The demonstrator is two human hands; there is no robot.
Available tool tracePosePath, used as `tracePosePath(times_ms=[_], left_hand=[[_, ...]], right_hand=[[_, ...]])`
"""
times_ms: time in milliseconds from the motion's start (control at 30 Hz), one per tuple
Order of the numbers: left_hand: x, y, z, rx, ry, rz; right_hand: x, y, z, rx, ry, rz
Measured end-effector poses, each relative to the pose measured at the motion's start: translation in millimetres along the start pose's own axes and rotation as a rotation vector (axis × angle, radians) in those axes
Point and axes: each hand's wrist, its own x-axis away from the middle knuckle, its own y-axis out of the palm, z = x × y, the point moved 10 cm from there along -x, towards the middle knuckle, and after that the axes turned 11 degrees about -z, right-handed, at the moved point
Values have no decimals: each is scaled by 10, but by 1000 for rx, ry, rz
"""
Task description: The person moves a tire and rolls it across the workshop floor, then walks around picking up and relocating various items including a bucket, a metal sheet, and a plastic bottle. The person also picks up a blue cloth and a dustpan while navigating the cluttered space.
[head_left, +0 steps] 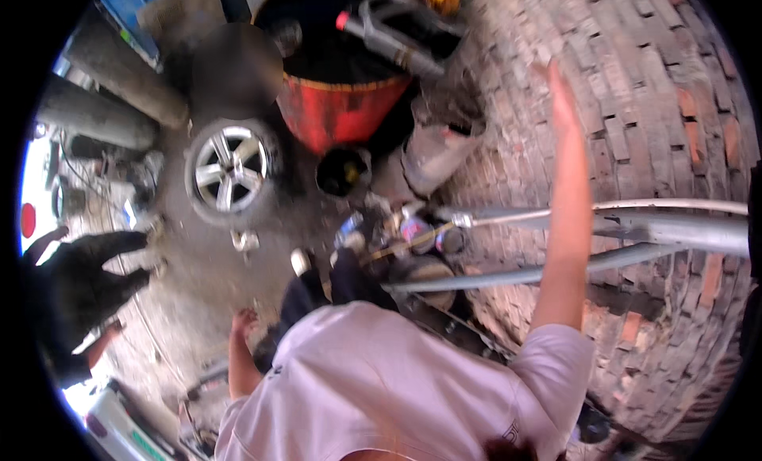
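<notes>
My right arm stretches out to the right, and my right hand (560, 96) is raised in front of the brick wall (635, 136). Its fingers look straight and hold nothing; whether they touch the bricks I cannot tell. Low at my left side hangs my left hand (244, 323), its fingers loosely spread and holding nothing. Ahead of that hand a car wheel (230, 172) with a silver spoked rim lies on the floor. Grey metal pipes (683, 232) run beneath my right forearm.
A red drum (343, 110) stands ahead, with a dark jug (397, 42) on top. Bottles and cans (421, 232) clutter the floor near my feet. Large grey cylinders (99, 118) are at far left. Another person (75, 290) in dark clothes stands left, near a pale car (119, 423).
</notes>
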Motion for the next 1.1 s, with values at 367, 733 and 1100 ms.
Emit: tracePosePath(times_ms=[367, 733, 1100], left_hand=[[66, 757, 1667, -417, 329, 84], [-610, 1571, 1199, -643, 90, -25], [-1278, 3792, 897, -912, 165, -297]], right_hand=[[800, 1203, 1117, -1049, 164, -138], [588, 1539, 1554, 962, 54, 263], [-131, 2001, 1639, 1057, -483, 103]])
